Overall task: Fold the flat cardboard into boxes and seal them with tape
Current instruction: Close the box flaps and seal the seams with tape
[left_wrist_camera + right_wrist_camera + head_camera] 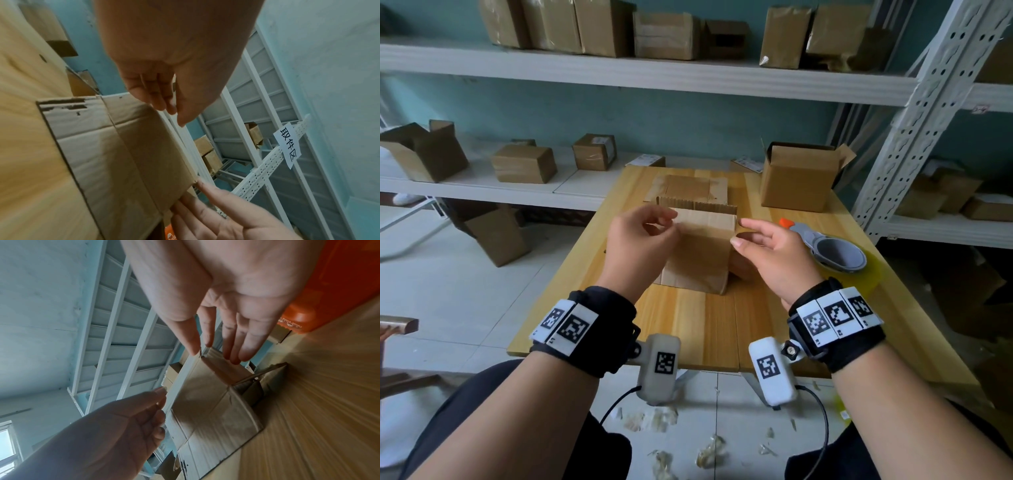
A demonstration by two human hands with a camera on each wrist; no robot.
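A brown cardboard box (698, 250) stands upright on the wooden table (688, 329), its top flaps raised. My left hand (666, 222) hovers at the box's top left edge with thumb and fingers loosely curled; nothing shows between them. In the left wrist view those fingertips (170, 110) hang just above the box (123, 154). My right hand (750, 233) is open, fingers straight, the forefinger tip at the top right corner. The right wrist view shows its fingers (232, 353) reaching the box's (205, 402) corner flap, with the left hand (162, 404) opposite.
A grey tape dispenser (835, 253) with an orange handle (786, 222) lies right of the right hand. An open box (798, 178) stands at the table's back right, flat cardboard (688, 188) behind the box. Shelves with several boxes surround the table. Tape scraps litter the floor.
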